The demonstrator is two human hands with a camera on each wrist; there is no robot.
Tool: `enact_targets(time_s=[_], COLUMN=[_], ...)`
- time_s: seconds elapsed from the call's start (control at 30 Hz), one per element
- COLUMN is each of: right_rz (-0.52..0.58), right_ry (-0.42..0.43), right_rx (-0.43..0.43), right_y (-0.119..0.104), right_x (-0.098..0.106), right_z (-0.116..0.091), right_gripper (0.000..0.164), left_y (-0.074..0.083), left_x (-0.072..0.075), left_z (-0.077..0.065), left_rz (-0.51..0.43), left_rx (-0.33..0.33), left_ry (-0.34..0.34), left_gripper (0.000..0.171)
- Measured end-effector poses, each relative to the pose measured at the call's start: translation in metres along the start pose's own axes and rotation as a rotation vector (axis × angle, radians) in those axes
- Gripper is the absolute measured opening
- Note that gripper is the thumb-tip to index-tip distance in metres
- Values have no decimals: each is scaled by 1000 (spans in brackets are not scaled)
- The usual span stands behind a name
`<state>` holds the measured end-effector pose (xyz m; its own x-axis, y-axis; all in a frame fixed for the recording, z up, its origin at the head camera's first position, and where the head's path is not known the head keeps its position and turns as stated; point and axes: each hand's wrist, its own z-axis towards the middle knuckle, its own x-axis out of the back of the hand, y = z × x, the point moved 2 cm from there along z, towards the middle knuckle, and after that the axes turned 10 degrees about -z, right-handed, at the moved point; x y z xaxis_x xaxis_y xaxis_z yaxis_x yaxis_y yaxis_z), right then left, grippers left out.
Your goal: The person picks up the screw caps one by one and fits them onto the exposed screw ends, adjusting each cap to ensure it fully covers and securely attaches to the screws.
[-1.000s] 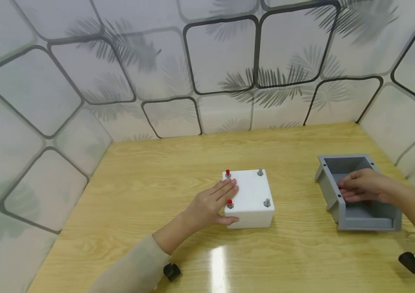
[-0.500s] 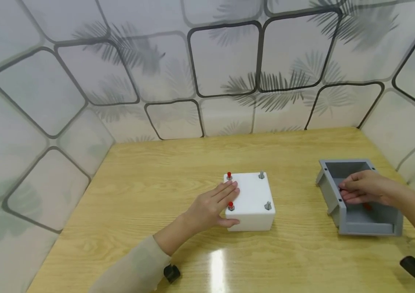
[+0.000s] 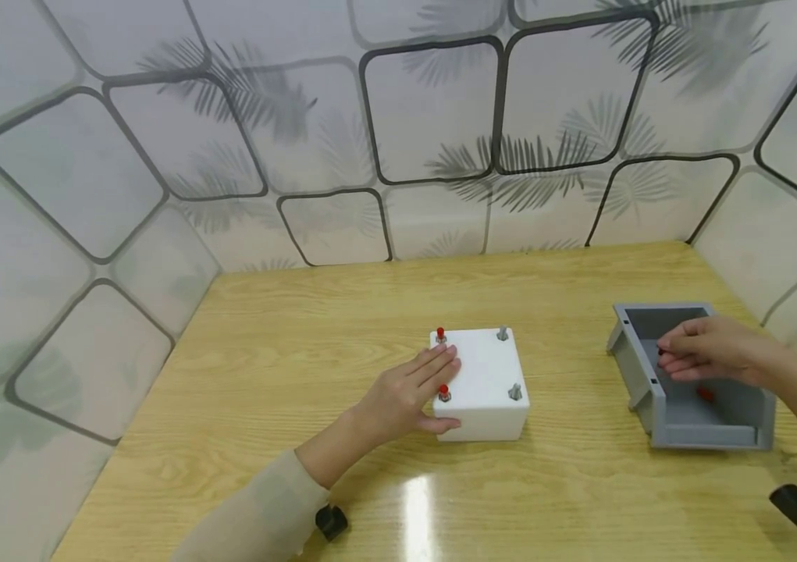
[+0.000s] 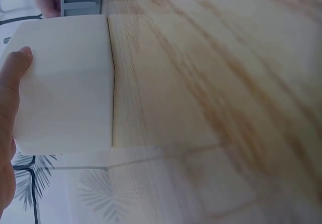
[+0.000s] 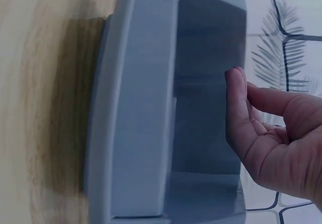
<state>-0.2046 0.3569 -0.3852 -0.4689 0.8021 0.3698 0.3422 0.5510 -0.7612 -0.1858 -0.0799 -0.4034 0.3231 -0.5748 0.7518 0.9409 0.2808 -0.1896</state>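
Observation:
In the head view my left hand (image 3: 401,394) lies with straight fingers across the left part of a white box (image 3: 485,375), its thumb against the front face. Two red-capped posts (image 3: 443,392) rise from the box's left corners and two bare metal posts (image 3: 515,392) from its right corners. Over the grey bin (image 3: 710,437) at the right is my right hand (image 3: 710,351), pinching a small dark piece (image 3: 661,353) between thumb and fingertips. The fingers mostly hide that piece in the right wrist view. A small red piece (image 3: 705,394) lies in the bin.
The light wood table (image 3: 300,328) carries the box near its middle and the bin to the right. Patterned curtain-like walls (image 3: 426,109) close off the back and both sides.
My right hand has risen a little inside the bin, and the dark piece now shows at its fingertips. The red piece below is more visible. My left hand stays on the box.

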Motion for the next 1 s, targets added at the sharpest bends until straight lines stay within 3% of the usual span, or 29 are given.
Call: enact_targets(time_s=[0.67,1.0], right_rz=[-19,-79], right_ry=[74,206], right_rx=[56,84], right_y=[-12,-9], right_x=[2,3], right_z=[-9,-20], right_gripper=[18,21], left_y=[0,0], left_x=[0,0], left_z=[-1,0], left_rz=[7,7], left_rx=[2,4], left_ry=[-12,-5], left_gripper=[77,77])
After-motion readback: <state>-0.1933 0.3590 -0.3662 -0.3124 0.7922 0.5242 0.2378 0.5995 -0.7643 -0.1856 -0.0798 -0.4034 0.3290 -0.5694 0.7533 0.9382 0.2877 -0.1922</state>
